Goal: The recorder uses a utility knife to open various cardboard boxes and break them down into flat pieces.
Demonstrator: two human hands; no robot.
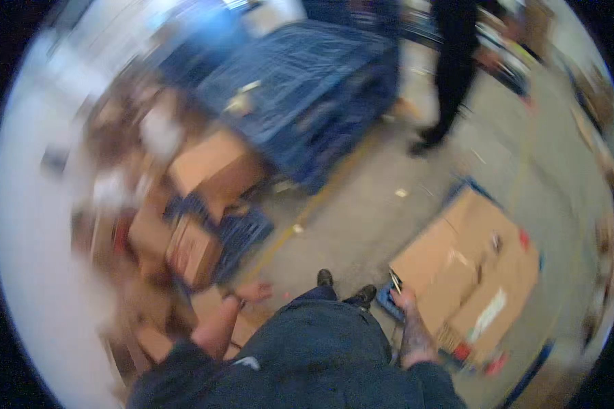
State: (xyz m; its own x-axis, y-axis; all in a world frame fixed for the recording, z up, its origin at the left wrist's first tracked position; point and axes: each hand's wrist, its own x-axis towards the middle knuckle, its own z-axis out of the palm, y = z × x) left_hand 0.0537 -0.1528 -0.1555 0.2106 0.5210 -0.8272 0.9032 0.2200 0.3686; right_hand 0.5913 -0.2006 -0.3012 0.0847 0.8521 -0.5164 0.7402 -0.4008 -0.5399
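My left hand [256, 292] hangs open beside my hip, fingers stretched out, near the cardboard boxes on the left. In my right hand [404, 298] is a thin, slim tool [395, 280], pale and dark; blur hides its exact kind. That hand is at the near-left corner of flattened cardboard [435, 249], which lies over a blue pallet [387, 300]. From this view I cannot tell whether the hand touches the cardboard.
Brown boxes [194, 252] are piled on the left around another blue pallet [242, 235]. A large blue wrapped stack [307, 82] stands ahead. Another person in dark clothes [451, 75] stands at the far right. Yellow floor lines and scraps [401, 193] mark the concrete.
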